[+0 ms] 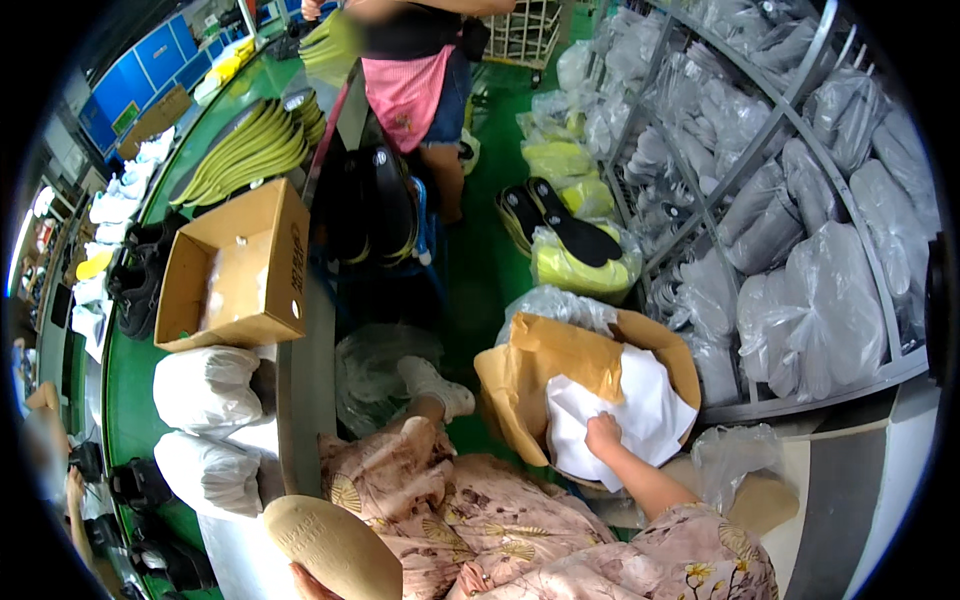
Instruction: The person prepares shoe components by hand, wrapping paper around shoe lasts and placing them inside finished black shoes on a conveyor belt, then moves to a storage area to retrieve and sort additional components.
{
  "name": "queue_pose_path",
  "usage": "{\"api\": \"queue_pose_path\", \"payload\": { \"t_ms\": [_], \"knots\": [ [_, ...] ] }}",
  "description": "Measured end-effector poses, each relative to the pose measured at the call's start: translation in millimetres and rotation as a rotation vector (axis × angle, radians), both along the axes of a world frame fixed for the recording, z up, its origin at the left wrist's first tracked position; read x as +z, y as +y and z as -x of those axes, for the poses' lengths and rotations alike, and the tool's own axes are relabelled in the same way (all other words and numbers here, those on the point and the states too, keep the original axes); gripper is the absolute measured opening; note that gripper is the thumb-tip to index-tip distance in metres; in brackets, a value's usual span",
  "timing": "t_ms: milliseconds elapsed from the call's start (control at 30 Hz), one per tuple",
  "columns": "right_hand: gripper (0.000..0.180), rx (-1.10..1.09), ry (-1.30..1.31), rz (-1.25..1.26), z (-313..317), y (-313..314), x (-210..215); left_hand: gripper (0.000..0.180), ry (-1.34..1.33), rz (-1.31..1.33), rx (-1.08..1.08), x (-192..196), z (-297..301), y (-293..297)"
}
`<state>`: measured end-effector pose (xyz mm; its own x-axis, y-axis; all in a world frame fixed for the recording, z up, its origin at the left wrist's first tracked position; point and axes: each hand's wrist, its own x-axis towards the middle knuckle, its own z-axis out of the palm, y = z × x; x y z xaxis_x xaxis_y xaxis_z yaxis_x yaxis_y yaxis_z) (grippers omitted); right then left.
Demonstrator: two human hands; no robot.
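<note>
At the lower left, my left hand [312, 582] holds a beige insole-shaped piece [333, 545] with raised marks; only part of the fingers shows under its edge. My right hand [602, 436] is closed at the white paper [642, 405] in an open bin [512, 405] lined with brown paper, right of my lap. What lies beneath the paper is hidden. On the metal ledge [308, 420] above my left hand sit two white-wrapped bundles [205, 475], one behind the other.
An open cardboard box [282, 245] stands on the ledge beside a green conveyor [128, 395] carrying black shoes [137, 295] and stacked yellow-green insoles [250, 150]. A wire rack [765, 150] of bagged grey insoles stands at right. Bagged insoles [585, 265] lie ahead. Another person [410, 90] stands beyond.
</note>
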<state>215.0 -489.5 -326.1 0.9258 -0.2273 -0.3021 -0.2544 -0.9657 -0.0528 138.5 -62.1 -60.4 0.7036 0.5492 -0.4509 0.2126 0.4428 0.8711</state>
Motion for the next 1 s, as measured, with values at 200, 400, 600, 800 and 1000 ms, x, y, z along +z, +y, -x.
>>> {"api": "queue_pose_path", "payload": {
  "t_ms": [200,400,600,800,1000],
  "knots": [
    [0.002,-0.14,-0.109,-0.135,-14,1,-7,0.057,-0.003,0.002,-0.051,-1,2,-4],
    [0.014,-0.122,-0.196,-0.241,-7,8,-15,0.06,0.017,0.0,-0.104,-2,-1,-4],
    [0.029,-0.48,-0.079,-0.416,-16,-11,-15,0.063,0.022,0.039,-0.187,-8,6,-4],
    [0.044,-0.359,-0.128,-0.689,-17,-39,-40,0.065,0.111,-0.01,-0.189,4,-1,-20],
    [0.032,-0.592,-0.139,-0.907,-30,-48,-15,0.056,0.001,0.069,-0.228,-8,2,-16]
  ]
}}
